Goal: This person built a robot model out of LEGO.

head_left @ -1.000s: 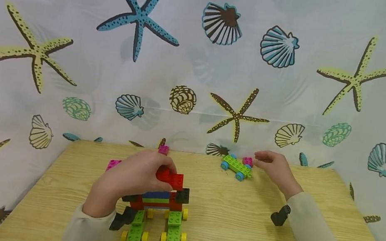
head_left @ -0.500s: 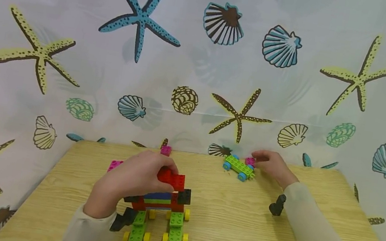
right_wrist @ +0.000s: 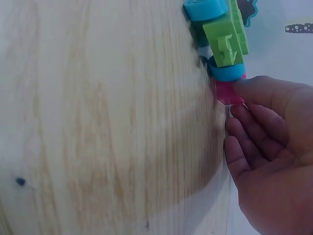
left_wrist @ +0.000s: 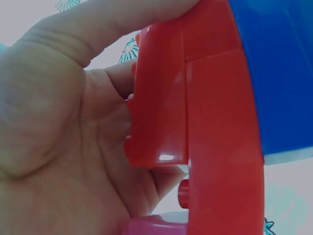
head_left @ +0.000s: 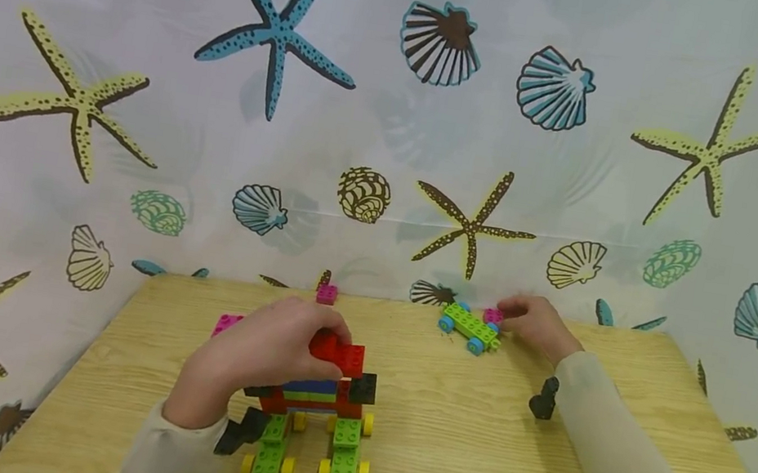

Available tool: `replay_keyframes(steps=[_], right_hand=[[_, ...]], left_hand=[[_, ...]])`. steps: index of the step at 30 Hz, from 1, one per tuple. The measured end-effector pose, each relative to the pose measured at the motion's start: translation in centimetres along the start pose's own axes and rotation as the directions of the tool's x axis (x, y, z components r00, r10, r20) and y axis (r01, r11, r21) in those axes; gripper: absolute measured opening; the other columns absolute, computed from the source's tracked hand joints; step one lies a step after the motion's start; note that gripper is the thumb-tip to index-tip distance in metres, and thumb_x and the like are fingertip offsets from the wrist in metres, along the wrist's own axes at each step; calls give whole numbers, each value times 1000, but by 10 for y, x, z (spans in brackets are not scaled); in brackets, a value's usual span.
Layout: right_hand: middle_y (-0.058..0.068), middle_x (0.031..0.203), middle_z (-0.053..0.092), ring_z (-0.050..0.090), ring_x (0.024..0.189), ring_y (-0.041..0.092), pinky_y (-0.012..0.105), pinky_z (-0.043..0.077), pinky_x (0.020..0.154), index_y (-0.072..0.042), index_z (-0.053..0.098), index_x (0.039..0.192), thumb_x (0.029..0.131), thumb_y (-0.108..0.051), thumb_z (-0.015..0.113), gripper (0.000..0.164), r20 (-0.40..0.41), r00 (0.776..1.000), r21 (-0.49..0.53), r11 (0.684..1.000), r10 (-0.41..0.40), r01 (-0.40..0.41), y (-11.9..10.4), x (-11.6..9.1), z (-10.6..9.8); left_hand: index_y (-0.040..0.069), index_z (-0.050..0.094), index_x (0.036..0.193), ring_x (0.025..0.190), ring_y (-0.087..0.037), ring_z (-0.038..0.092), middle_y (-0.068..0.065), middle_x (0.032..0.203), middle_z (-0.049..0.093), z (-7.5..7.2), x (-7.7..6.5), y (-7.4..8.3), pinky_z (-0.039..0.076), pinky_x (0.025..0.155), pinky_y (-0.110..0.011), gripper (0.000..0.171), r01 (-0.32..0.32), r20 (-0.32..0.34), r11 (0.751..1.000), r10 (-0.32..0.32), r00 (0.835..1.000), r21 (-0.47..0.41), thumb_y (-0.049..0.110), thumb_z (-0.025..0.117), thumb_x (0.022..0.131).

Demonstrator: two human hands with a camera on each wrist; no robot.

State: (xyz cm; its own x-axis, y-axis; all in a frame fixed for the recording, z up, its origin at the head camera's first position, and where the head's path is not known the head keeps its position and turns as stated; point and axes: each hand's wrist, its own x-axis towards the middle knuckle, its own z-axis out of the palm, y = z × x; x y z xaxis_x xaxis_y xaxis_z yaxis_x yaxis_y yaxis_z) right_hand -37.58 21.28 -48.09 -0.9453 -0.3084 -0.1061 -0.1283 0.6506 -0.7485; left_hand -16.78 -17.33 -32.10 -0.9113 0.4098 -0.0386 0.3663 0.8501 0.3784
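My left hand (head_left: pixel 273 340) curls over a red brick (head_left: pixel 350 359) on top of a built block of toy bricks. Below that brick are blue bricks (head_left: pixel 314 386), a green layer and more red ones. In the left wrist view, thumb and fingers go round the red brick (left_wrist: pixel 159 98), beside a large blue brick (left_wrist: pixel 279 73). At the table's far edge my right hand (head_left: pixel 539 326) pinches a small pink brick (head_left: pixel 492 316). The right wrist view shows the thumb on the pink brick (right_wrist: pixel 229 93), right behind a green car base (right_wrist: pixel 226 39) with blue wheels.
Two green car bases with yellow wheels (head_left: pixel 270 451) stand in front of the build. Black bricks (head_left: pixel 362 388) jut from its sides. Another pink brick (head_left: pixel 327 294) lies at the back edge of the wooden table (head_left: pixel 452 430), before a patterned curtain (head_left: pixel 382 121).
My right hand has moved slightly left, and its fingertips have come onto the pink brick. The left hand stays on the red brick. The head view has shifted a little.
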Motion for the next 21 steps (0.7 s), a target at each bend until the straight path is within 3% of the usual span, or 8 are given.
replay_keyframes(steps=[13, 21], right_hand=[[25, 143, 72, 64, 134, 41, 57, 52, 120, 2, 73, 141, 106, -26, 77, 45, -54, 998, -41, 999, 32, -35, 7, -3, -5], [25, 141, 73, 67, 131, 41, 56, 55, 117, 1, 71, 138, 107, -32, 76, 45, -152, 988, 45, 999, 18, -11, -3, -18, -7]], left_hand=[[17, 82, 117, 97, -17, 68, -2, 113, 81, 0, 1, 0, 65, 85, -34, 30, -11, 1, 1000, 11, 1000, -5, 29, 94, 93], [14, 80, 118, 100, -18, 69, -3, 117, 80, 3, 1, 3, 67, 88, -35, 30, -23, -1, 998, 23, 1000, -50, 23, 94, 93]])
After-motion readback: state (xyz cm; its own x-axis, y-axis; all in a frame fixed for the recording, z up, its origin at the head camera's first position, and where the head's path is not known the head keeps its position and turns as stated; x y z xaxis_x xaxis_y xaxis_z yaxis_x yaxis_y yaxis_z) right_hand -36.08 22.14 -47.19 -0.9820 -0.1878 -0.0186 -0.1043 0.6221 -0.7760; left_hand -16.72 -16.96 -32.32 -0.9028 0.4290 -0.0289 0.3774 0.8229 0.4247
